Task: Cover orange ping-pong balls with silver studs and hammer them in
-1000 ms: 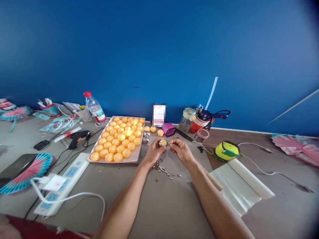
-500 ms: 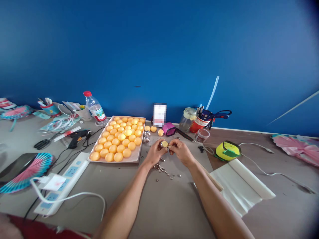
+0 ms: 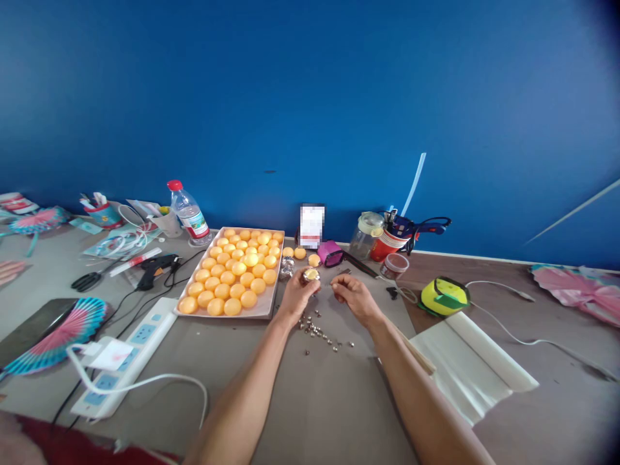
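My left hand [image 3: 296,300] is closed around a table tennis ball [image 3: 310,275] whose pale yellow top shows inside a shiny silver covering. To its right, apart from the ball, my right hand [image 3: 352,295] is held in a pinch; whatever may be between the fingertips is too small to make out. Small shiny silver beads [image 3: 317,331] lie scattered on the table below and between my hands. Silver-covered balls [image 3: 287,268] rest beside the tray, just behind my left hand. Loose orange table tennis balls [image 3: 300,253] lie further back.
A white tray [image 3: 277,294] of orange balls stands left. Further left are a power strip [image 3: 150,336], a glue gun [image 3: 150,274], a bottle [image 3: 191,216] and another person's hand [image 3: 10,271]. To the right are a lidded jar [image 3: 367,236], yellow tape roll [image 3: 443,295] and white sheet [image 3: 477,368].
My right hand has drawn back to the right from the ball. My left hand has shifted slightly left with it. Another person's hand has appeared at the left edge.
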`<state>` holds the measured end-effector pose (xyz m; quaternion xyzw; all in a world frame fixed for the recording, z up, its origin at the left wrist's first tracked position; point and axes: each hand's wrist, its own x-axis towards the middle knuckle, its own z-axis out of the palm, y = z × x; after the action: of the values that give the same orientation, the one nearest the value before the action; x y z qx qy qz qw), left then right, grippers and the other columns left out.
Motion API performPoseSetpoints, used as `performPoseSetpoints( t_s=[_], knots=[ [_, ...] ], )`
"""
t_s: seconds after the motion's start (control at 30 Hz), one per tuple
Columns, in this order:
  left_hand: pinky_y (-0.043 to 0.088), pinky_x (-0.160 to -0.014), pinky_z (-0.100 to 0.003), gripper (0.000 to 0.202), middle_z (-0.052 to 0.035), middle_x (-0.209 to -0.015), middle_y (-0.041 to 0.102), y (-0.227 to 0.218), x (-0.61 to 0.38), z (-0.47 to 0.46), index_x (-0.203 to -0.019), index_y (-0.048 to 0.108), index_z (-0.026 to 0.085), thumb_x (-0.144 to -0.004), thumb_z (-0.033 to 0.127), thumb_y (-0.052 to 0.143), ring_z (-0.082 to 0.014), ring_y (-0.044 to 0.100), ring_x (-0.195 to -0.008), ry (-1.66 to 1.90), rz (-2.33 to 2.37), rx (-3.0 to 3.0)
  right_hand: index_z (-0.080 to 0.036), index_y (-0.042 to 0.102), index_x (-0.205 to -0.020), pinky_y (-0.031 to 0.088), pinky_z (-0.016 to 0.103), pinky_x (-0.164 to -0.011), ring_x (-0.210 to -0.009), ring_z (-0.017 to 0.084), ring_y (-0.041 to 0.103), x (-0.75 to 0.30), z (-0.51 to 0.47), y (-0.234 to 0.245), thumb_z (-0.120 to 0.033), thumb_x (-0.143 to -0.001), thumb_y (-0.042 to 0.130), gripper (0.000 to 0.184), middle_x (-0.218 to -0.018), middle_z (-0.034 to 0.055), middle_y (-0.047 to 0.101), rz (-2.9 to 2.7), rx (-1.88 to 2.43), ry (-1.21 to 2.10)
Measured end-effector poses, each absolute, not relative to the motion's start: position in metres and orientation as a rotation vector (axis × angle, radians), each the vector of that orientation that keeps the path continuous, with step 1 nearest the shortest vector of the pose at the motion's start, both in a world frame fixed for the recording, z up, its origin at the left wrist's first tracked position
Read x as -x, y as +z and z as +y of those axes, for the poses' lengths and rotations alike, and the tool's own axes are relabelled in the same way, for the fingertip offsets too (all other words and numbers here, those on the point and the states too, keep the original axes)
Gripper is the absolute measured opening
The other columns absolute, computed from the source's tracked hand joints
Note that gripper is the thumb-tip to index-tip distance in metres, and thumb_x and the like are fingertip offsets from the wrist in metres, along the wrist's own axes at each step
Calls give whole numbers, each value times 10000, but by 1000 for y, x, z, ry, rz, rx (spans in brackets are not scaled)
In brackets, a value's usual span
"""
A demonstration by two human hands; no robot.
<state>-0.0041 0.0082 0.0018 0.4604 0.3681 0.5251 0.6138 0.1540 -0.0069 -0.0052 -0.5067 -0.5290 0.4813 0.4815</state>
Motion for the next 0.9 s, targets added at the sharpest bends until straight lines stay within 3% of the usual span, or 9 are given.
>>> performPoseSetpoints(
  t_s=[0.23, 0.43, 0.63, 0.9],
  knots=[
    [433, -615, -230, 344, -23, -831, 610, -4, 8, 13, -1000, 550, 180, -680, 271, 634, -96, 534, -612, 1254, 856, -1121, -200, 657, -895, 440, 273, -711, -762, 158, 577, -149, -15, -13, -183, -687, 552, 233, -856, 16, 653, -1933, 1286, 1118],
    [425, -606, -227, 343, -20, -812, 604, 1, 6, 10, -1009, 547, 176, -680, 244, 616, -100, 533, -611, 1224, 899, -1202, -201, 665, -824, 419, 270, -742, -774, 159, 568, -138, -21, -8, -75, -686, 487, 258, -831, 33, 631, -2222, 1296, 848],
    [427, -619, -224, 328, 7, -758, 566, 7, 7, 7, -1003, 557, 181, -681, 226, 602, -100, 536, -619, 1192, 983, -1219, -171, 614, -706, 396, 247, -672, -687, 134, 531, -141, -18, -9, -92, -698, 468, 166, -727, 17, 596, -2087, 1305, 871],
    [452, -652, -243, 381, -18, -879, 560, 4, 4, 7, -1031, 535, 171, -666, 231, 628, -105, 525, -690, 1181, 904, -1090, -181, 540, -737, 324, 226, -539, -538, 95, 414, -154, -10, -6, -284, -736, 529, 103, -566, -45, 477, -1391, 1193, 1167]
  ],
)
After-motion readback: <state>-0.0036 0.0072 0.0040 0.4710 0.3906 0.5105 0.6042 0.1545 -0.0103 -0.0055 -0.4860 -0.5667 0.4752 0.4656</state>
